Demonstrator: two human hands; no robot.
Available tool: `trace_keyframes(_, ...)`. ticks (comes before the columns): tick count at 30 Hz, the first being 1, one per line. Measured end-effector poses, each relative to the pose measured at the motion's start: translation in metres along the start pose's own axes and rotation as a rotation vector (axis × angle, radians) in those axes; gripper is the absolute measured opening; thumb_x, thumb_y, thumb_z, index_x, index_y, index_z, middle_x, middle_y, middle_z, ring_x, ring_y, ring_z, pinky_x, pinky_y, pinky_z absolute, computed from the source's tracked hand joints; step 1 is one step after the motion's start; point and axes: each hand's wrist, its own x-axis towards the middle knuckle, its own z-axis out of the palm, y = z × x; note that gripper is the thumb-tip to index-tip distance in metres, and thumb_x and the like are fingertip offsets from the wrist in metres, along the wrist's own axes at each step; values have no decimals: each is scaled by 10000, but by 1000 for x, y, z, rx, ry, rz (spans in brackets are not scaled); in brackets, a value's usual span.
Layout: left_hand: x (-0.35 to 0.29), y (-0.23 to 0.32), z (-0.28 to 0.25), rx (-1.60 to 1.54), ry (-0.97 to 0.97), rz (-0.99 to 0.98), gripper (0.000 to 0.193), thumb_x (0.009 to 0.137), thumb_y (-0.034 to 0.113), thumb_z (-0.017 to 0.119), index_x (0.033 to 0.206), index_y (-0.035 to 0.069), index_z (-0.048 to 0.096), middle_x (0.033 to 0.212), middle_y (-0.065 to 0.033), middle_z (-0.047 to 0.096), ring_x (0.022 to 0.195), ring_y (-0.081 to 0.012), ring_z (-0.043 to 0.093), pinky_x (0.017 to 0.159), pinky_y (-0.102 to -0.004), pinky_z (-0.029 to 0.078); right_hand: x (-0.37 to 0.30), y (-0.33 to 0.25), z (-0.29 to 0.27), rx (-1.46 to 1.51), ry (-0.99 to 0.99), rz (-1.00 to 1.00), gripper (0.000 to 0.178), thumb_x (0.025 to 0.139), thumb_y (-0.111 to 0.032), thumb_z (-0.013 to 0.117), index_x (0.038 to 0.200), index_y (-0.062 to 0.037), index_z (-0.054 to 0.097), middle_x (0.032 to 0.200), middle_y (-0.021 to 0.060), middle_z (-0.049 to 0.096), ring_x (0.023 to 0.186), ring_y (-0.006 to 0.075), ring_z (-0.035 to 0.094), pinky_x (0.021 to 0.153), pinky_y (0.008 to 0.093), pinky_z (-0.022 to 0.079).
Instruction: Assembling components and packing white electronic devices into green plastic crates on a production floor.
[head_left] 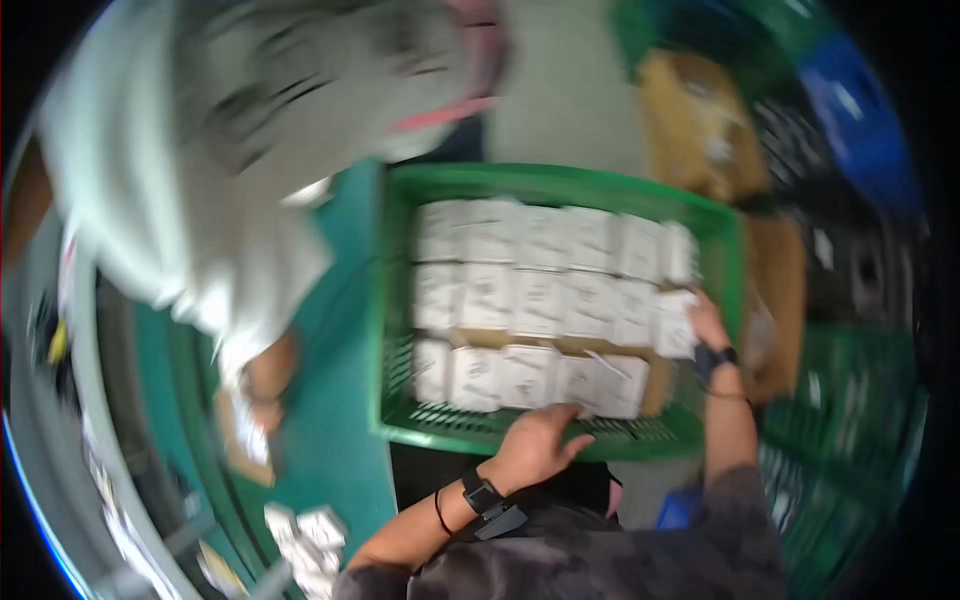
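A green plastic crate (560,180) in front of me holds rows of small white boxes (540,300) with dark markings. At the right end of the middle row, my right hand (707,320) has its fingers closed on the edge of a white box (675,325), which sits slightly askew. Over the crate's near rim lies my left hand (540,445), thumb and fingers apart, close to the nearest row; its fingertips are partly hidden. In that row one white box (620,385) stands tilted against its neighbour. Brown cardboard (655,385) shows beside it.
Another person in a white top (200,200) leans in from the left, a blurred hand (270,380) near a brown carton (245,440) on the green table (340,400). More white boxes (305,545) lie lower left. Cardboard cartons (775,310) and green crates (850,400) stand right.
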Motion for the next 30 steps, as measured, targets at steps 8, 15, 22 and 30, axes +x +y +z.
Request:
trace_keyframes(8,-152,-50,-100,-40,883,-398,259,850,106,772,1075,17,679,946,-117,715,864,-214,710,767,-320,563,66,-4,31,-442,110,-56,384,885,-102,529,1223,66,596,1168,319,641,1106,485,604,956,499,484)
trace_keyframes(15,-330,-121,-72,389,1397,-722,183,842,63,727,1009,10,672,908,-151,704,812,-289,695,755,-374,555,-31,-193,58,-288,251,-394,211,922,-137,563,928,50,660,896,193,700,865,380,661,810,418,509)
trace_keyframes(22,-440,-222,-44,547,1203,-1393,1034,706,351,851,1487,-38,297,1532,-314,296,1425,-483,280,1151,-579,263,-266,-516,163,167,-998,-592,176,974,-130,604,945,21,690,840,44,699,807,114,644,763,277,522)
trace_keyframes(30,-464,-211,-49,371,1165,-1356,1086,599,310,918,1485,52,344,1437,-272,365,1295,-451,392,1065,-540,366,-365,-768,330,-13,-932,-1181,249,938,-225,642,977,14,700,814,69,699,780,162,643,744,305,517)
